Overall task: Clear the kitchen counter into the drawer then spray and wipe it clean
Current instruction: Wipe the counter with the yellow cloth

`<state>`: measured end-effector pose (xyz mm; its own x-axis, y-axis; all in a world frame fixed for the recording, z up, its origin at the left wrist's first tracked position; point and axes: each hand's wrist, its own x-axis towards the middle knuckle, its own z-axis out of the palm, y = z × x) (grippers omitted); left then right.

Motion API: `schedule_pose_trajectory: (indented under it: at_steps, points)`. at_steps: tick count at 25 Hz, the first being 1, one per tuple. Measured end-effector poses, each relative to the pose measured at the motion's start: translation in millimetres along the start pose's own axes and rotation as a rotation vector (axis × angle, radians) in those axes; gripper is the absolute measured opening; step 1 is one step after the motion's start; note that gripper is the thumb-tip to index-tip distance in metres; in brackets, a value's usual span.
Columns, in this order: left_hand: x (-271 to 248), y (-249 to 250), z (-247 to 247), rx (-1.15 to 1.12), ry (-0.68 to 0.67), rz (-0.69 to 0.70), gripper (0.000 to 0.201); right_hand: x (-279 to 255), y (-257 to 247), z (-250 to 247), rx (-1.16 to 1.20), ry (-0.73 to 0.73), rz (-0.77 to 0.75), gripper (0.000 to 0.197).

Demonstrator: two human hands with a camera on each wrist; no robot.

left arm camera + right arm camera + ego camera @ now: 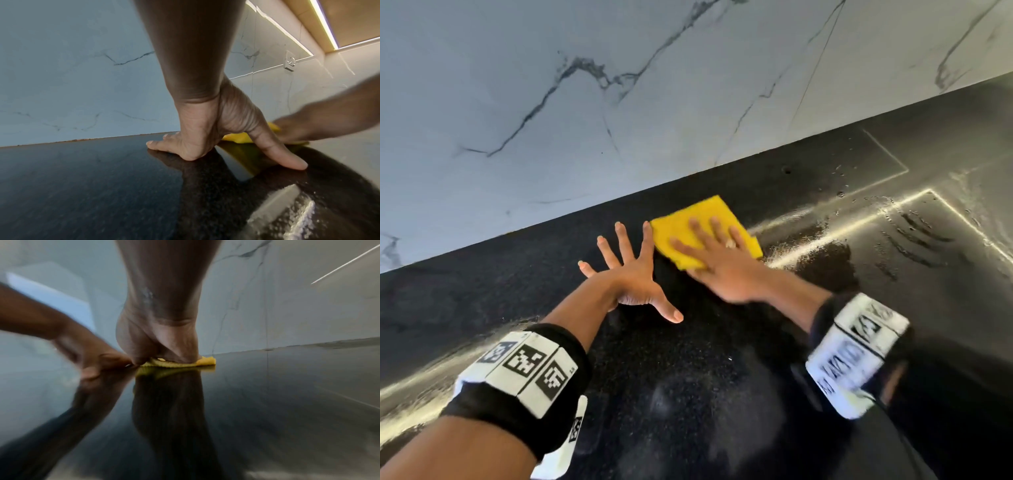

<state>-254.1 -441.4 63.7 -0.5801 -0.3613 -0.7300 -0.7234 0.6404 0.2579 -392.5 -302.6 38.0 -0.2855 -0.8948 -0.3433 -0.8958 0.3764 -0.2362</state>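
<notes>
From the head view I see my right hand (717,260) lying flat on the yellow cloth (695,219), fingers straight, pressing it onto the black counter (688,359) close to the marble backsplash (585,102). My left hand (633,277) is just left of the cloth, fingers spread wide and planted on the stone, holding nothing. Wet streaks (914,233) shine on the counter to the right of the pressing hand.

From the left wrist I see the left hand (205,138) braced on its fingertips and thumb on the glossy counter (82,186); the yellow cloth (238,138) shows just beyond the thumb.

From the right wrist the picture is smeared, but I think the right hand (164,345) bears down palm-first on the cloth (205,361), whose crinkled edge pokes out beneath it.
</notes>
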Motion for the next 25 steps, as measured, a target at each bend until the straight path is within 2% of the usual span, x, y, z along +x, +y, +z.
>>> schedule_pose_trajectory:
  at_steps: [1,2,5,6,7,8,10,11,12,13,14,17,18,20,22,24,25]
  points:
    - [-2.0,0.1,0.4,0.002,0.004,0.005,0.162,-22.0,5.5,5.8,-0.023,-0.005,-0.048,0.055]
    - [-3.5,-0.2,1.5,0.003,0.012,0.011,0.161,-39.9,25.4,4.4,0.001,-0.022,0.018,0.055]
    - [-11.3,-4.0,11.2,-0.035,0.107,0.049,0.149,-72.8,86.8,-8.1,0.204,0.095,0.516,0.054]
    - [-15.6,-5.3,18.9,-0.042,0.167,0.077,0.139,-77.0,87.9,-7.5,0.247,0.126,0.632,0.054]
    - [-21.2,-6.7,30.1,-0.03,0.231,0.108,0.125,-79.5,71.1,1.2,0.23,0.127,0.638,0.056]
    - [-29.1,-7.1,43.9,0.002,0.281,0.144,0.11,-87.2,41.5,17.0,0.15,0.094,0.573,0.057]
    - [-51.6,-8.8,73.2,0.082,0.299,0.197,0.092,-122.8,-41.0,52.3,0.072,0.033,0.227,0.062]
    - [-63.5,-11.1,85.0,0.122,0.266,0.215,0.092,-149.5,-70.0,68.6,0.061,0.02,0.04,0.063]
    - [-76.9,-14.8,96.2,0.163,0.21,0.234,0.096,-177.4,-77.8,80.5,0.012,0.017,-0.077,0.062]
    - [-90.0,-19.5,106.2,0.198,0.156,0.253,0.099,-196.0,-64.4,85.0,-0.044,0.024,-0.111,0.06]
    - [-101.4,-25.4,116.1,0.222,0.128,0.268,0.101,-204.4,-41.0,86.0,-0.091,0.028,-0.03,0.059]
    - [-134.4,-39.6,145.0,0.214,0.118,0.291,0.103,-192.7,11.0,65.8,0.133,0.109,0.491,0.052]
    - [-143.9,-41.7,155.7,0.199,0.114,0.299,0.105,-183.8,1.5,63.3,0.201,0.129,0.563,0.053]
    - [-162.9,-47.3,177.5,0.189,0.112,0.306,0.112,-179.8,-58.7,83.9,0.139,0.133,0.46,0.056]
    - [-183.2,-55.2,198.2,0.221,0.097,0.308,0.122,-215.6,-132.7,121.7,0.049,0.126,0.197,0.059]
    - [-201.0,-61.4,219.7,0.249,0.083,0.323,0.13,-277.7,-152.0,163.8,-0.065,0.251,0.008,0.06]
    - [-209.4,-61.8,230.3,0.249,0.073,0.336,0.133,-301.2,-134.1,175.6,-0.084,0.343,-0.019,0.06]
